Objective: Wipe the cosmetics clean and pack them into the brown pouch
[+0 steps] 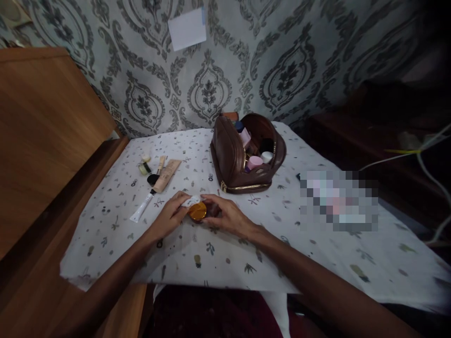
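Observation:
In the head view, my right hand (228, 215) is closed around a small jar with a shiny gold lid (198, 211), held just above the table near its front edge. A crumpled white wipe or tissue (191, 201) is pinched in my left hand (172, 210) and touches the jar's upper left side. To the left lie a beige squeeze tube (168, 175), a slim white tube (142, 206) and a brush with a dark head (153, 179). Behind my hands stands a brown cosmetic bag (229, 155), unzipped, with a pink-lidded jar (254, 162) and other items inside.
A small greenish container (144, 168) lies at the back left. A blurred-out object (338, 201) is on the right of the patterned tablecloth (243, 263). Wooden furniture (52, 131) borders the left side; the patterned wall covering (211, 89) is behind. White cables (433, 183) hang at far right.

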`<action>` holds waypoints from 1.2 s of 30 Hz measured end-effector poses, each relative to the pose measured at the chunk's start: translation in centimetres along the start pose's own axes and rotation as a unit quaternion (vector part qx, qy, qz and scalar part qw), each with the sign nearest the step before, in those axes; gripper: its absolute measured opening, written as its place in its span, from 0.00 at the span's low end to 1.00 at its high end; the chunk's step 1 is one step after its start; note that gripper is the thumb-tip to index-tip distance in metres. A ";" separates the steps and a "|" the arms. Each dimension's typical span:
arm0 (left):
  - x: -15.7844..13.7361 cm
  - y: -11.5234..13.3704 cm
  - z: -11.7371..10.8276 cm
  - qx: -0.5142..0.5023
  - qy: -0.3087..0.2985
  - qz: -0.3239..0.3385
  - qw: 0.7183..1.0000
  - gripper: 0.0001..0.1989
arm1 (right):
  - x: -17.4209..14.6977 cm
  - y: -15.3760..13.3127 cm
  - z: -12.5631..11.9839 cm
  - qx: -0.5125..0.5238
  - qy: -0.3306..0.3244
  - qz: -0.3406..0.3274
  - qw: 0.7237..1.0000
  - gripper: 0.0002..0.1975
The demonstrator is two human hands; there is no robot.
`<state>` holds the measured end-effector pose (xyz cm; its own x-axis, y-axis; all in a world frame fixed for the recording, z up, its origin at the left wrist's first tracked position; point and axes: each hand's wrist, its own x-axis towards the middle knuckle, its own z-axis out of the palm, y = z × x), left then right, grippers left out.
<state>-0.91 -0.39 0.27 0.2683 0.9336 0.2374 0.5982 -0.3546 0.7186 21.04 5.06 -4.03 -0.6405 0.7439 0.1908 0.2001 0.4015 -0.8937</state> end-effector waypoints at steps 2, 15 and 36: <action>-0.2 0.9 0.0 0.035 -0.011 0.026 0.999 0.13 | 0.1 0.1 0.1 -0.015 0.005 -0.008 1.000 0.31; -3.8 2.1 0.2 0.236 -0.041 0.202 0.950 0.30 | -0.2 -0.7 -0.1 -0.027 -0.022 -0.010 0.999 0.40; -3.1 2.1 0.2 0.156 -0.026 0.124 0.980 0.14 | 0.9 -1.4 0.1 -0.141 -0.031 -0.076 0.987 0.28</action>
<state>-0.34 -4.01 0.96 0.4683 0.8158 0.3392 0.7088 -0.5761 0.4071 20.13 5.09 -2.67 -0.7208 0.6336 0.2810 0.2914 0.6449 -0.7066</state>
